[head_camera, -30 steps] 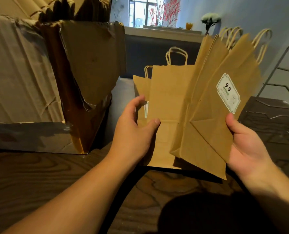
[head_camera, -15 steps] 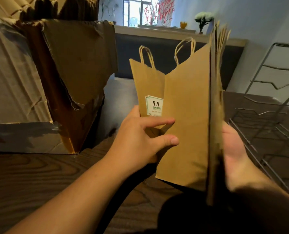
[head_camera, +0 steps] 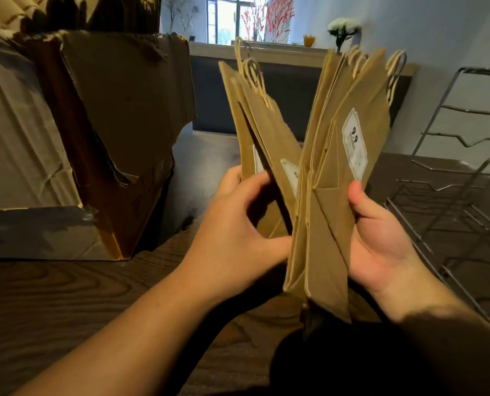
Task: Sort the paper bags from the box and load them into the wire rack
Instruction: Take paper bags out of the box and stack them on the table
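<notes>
While both hands work above the dark wood-grain surface (head_camera: 52,295), a stack of flat brown paper bags (head_camera: 321,224) stands upright between them, fanned into 2 bunches that meet at the bottom and spread apart at the top. Left hand (head_camera: 238,232): fingers curled round the left bunch, thumb across its near face; grip closed on the bags. Right hand (head_camera: 381,238): thumb pressed on the front of the right bunch, fingers hidden behind the paper; grip pinching the bags. White price label (head_camera: 354,144) reading 9.9 shows on the outer right bag; twisted paper handles stick up at the tops.

Cardboard box (head_camera: 109,124) sits at left on the surface, its front flap torn and hanging open, more brown bag edges visible at its top. Wire rack (head_camera: 452,201) stands at right, just beside the right hand, apart from the bags; no bags visible in it. Behind: a ledge (head_camera: 281,54) with a white-flowered plant (head_camera: 344,27) and a window (head_camera: 226,18).
</notes>
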